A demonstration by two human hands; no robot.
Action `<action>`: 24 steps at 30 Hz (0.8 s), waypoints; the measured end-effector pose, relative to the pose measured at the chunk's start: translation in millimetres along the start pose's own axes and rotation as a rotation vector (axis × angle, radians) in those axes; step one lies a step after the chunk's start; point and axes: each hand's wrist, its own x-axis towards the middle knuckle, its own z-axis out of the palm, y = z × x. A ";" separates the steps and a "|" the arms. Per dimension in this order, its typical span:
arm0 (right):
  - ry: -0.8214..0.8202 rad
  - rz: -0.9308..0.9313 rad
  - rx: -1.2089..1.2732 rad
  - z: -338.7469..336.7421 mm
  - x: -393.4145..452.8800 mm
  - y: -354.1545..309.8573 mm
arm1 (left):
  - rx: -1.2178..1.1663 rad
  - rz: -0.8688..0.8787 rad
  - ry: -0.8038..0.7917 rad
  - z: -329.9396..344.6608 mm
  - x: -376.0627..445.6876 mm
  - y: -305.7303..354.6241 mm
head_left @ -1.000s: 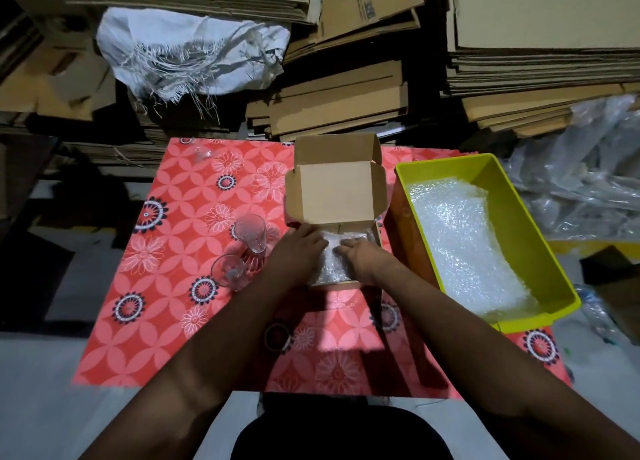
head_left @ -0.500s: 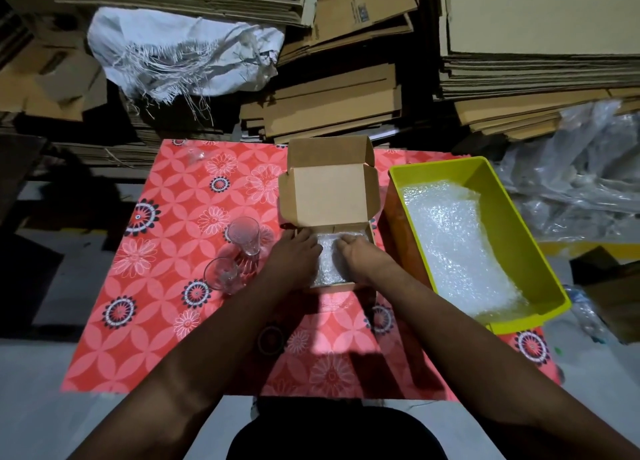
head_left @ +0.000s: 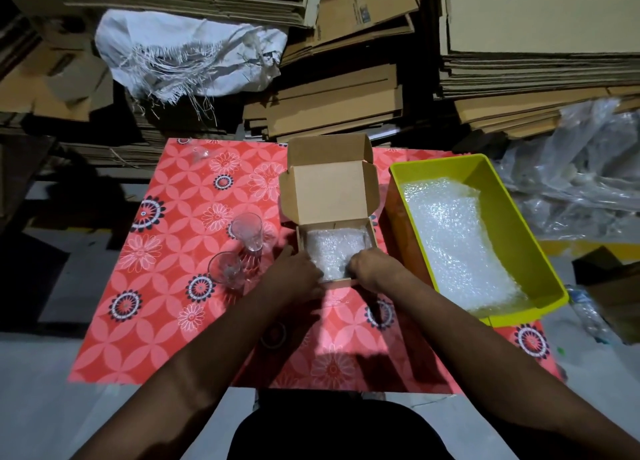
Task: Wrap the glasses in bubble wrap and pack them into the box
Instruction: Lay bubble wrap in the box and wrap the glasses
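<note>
While my left hand [head_left: 294, 272] and right hand [head_left: 372, 269] reach into the near end of the one cardboard box [head_left: 329, 196], both lie on the bubble wrap [head_left: 334, 248] inside it; whether their fingers grip it, I cannot tell. Two bare glasses [head_left: 247, 232] stand left of the box on the red flowered cloth [head_left: 166, 286]. Right of the box sits one yellow tub [head_left: 516, 224] holding more bubble wrap. Behind the box lie flattened cartons [head_left: 346, 92]; their printing is unreadable.
</note>
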 end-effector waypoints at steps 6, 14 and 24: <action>0.031 -0.049 -0.159 7.9 -8.7 3.6 | 0.038 0.010 0.076 7.0 -8.4 0.0; 0.640 -0.044 0.140 -20.7 -63.8 8.6 | -0.041 0.015 0.248 2.6 -15.9 -7.6; 0.305 0.843 0.564 23.1 -115.1 120.8 | -0.374 -0.143 0.350 -44.4 -2.6 36.2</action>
